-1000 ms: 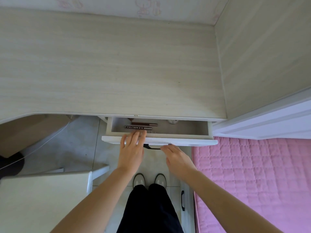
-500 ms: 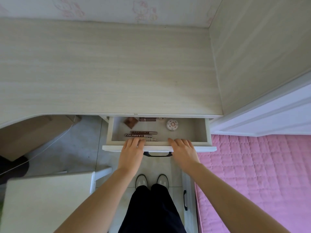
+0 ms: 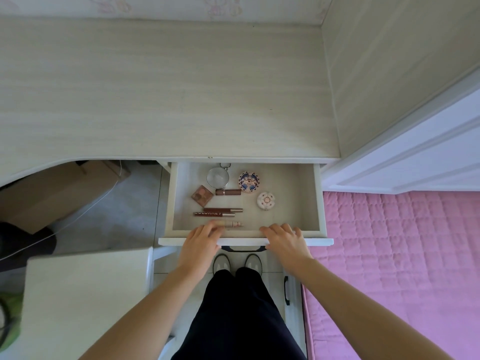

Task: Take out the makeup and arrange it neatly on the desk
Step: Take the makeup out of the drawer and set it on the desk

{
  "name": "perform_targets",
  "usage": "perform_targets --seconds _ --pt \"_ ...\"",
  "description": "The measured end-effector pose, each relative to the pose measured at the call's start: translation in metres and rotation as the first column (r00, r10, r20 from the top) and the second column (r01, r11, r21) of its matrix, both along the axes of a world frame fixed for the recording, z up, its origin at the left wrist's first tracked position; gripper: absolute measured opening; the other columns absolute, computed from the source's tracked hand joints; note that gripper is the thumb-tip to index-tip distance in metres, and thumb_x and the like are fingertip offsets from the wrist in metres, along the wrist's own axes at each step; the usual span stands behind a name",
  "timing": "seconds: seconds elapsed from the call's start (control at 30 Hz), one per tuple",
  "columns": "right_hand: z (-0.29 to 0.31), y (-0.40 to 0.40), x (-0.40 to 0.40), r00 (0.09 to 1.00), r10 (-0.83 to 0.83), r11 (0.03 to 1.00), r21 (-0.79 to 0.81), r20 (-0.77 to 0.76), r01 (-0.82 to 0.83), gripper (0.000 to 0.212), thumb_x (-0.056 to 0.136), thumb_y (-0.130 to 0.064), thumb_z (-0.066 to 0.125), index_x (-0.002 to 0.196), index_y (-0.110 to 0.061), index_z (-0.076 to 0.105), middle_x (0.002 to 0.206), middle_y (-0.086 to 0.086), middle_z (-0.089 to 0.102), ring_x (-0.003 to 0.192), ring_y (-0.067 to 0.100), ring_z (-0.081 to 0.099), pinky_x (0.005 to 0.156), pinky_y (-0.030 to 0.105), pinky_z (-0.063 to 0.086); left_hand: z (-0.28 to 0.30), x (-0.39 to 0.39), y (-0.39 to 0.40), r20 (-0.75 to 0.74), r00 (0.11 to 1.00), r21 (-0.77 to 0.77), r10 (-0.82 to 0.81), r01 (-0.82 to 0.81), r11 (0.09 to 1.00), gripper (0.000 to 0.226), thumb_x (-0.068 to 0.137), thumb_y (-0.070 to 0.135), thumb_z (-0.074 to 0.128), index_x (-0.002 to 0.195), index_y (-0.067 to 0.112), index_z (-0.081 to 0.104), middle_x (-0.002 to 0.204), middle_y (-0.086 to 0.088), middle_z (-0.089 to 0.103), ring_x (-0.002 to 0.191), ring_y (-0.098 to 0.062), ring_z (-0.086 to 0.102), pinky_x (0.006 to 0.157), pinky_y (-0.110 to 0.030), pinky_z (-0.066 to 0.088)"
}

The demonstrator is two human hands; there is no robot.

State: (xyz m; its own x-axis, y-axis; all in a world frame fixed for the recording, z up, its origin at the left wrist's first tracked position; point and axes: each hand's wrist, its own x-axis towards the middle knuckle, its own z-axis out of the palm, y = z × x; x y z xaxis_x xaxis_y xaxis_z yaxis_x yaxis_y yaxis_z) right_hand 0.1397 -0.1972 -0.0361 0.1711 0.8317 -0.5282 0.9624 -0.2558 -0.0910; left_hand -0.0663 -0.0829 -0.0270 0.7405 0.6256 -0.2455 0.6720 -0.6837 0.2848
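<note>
The white drawer [image 3: 319, 203] under the pale wood desk [image 3: 166, 94] stands pulled out. Inside lie a round mirror [image 3: 217, 177], a patterned blue compact [image 3: 249, 182], a small white compact [image 3: 265, 200], a square brown palette [image 3: 202, 195], a brown lipstick [image 3: 228, 192], two brown tubes [image 3: 219, 212] and a pale tube [image 3: 232, 224] at the front. My left hand [image 3: 201, 241] and my right hand [image 3: 284, 241] both grip the drawer's front edge, fingers curled over the rim. The left fingers partly cover the pale tube.
A white stool [image 3: 85, 294] stands at the lower left. A cardboard box [image 3: 59, 188] sits under the desk. A pink quilted bed [image 3: 394, 268] lies to the right, a wooden side panel [image 3: 389, 74] rises beside the desk. My legs and shoes stand below the drawer.
The drawer has slid out much further toward me, uncovering the mirror, compacts and palette. My right hand moved from below the handle up onto the drawer's front edge.
</note>
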Motion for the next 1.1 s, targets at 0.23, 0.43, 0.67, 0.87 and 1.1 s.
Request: perform_targets --seconds 0.23,0.43,0.67,0.87,1.1 --pt "0.000 -0.029 -0.016 0.999 0.011 1.000 -0.025 -0.041 -0.012 0.055 0.092 -0.019 0.059 0.140 -0.026 0.034 0.133 -0.001 0.049 0.117 0.026 0.047 0.094 0.044 0.043 -0.002 -0.020 -0.026 -0.038 0.999 -0.126 0.026 -0.031 0.992 0.050 0.077 0.015 0.076 0.124 0.015 0.062 0.120 -0.003 0.059 0.107 -0.025 0.058 0.095 -0.038 0.047" --pt "0.001 -0.033 -0.018 0.996 -0.004 0.999 -0.040 -0.091 0.001 0.049 0.094 -0.028 0.054 0.140 -0.028 0.037 0.133 -0.002 0.050 0.117 0.026 0.047 0.092 0.042 0.043 -0.003 -0.026 -0.031 -0.036 0.998 -0.160 0.049 -0.054 0.986 0.051 0.072 0.018 0.081 0.120 0.017 0.064 0.114 -0.001 0.060 0.100 -0.024 0.060 0.089 -0.039 0.051" --pt "0.007 -0.013 -0.002 0.949 -0.161 0.982 -0.138 -0.270 0.127 0.045 0.089 -0.049 0.055 0.129 -0.030 0.050 0.121 -0.004 0.060 0.110 0.022 0.055 0.083 0.036 0.047 -0.011 -0.017 -0.003 -0.027 0.998 -0.295 0.053 -0.058 0.954 0.035 0.096 0.044 0.044 0.112 0.021 0.066 0.111 0.010 0.058 0.099 -0.012 0.058 0.078 -0.027 0.049" --pt "0.005 0.020 0.013 0.911 -0.295 0.955 -0.124 -0.290 0.270 0.032 0.094 -0.036 0.049 0.125 -0.028 0.054 0.120 -0.003 0.062 0.104 0.023 0.059 0.078 0.034 0.047 -0.019 0.002 0.032 0.018 0.989 -0.224 0.145 -0.137 0.965 0.024 0.096 0.032 0.048 0.105 0.019 0.066 0.099 0.007 0.061 0.090 -0.015 0.060 0.066 -0.029 0.049" --pt "-0.023 0.079 0.025 0.914 -0.318 0.948 -0.065 -0.251 0.311 0.035 0.095 -0.032 0.049 0.127 -0.018 0.048 0.119 0.005 0.054 0.111 0.027 0.053 0.081 0.040 0.052 -0.049 0.040 0.085 -0.106 0.970 -0.169 0.218 -0.234 0.957 0.034 0.094 0.024 0.050 0.126 0.013 0.055 0.124 -0.005 0.054 0.113 -0.025 0.050 0.083 -0.041 0.050"
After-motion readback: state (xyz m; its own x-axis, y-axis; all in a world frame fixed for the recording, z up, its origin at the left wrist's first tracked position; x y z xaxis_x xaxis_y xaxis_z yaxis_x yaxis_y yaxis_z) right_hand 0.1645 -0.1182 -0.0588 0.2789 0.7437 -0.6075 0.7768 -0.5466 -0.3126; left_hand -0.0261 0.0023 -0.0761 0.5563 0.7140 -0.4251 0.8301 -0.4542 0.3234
